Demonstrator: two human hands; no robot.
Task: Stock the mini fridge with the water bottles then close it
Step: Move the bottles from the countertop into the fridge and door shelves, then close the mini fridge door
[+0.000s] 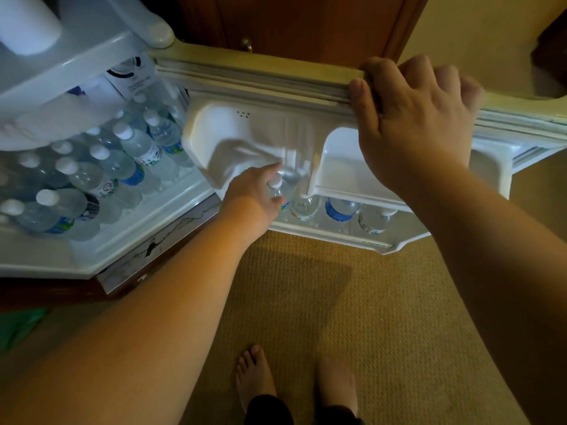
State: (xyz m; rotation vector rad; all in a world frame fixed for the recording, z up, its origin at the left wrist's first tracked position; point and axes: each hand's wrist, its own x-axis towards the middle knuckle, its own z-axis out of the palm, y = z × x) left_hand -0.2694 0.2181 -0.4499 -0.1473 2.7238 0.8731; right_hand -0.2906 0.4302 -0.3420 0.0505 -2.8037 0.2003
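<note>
The white mini fridge [129,237] stands open at the left, its floor packed with several upright water bottles [122,167] with white caps. The fridge door [264,84] swings out toward me. My right hand [411,118] grips the door's top edge, fingers curled over it. My left hand [257,191] reaches down into the lower door shelf [331,237] and holds a water bottle [280,187] by its neck at the shelf's left end. Three more bottles [340,208] stand in that shelf to the right.
Brown wooden cabinet doors [291,23] with a brass knob stand behind the fridge door. Tan carpet [337,302] covers the floor, with my bare feet [294,378] at the bottom. Something green [18,326] lies at the left edge.
</note>
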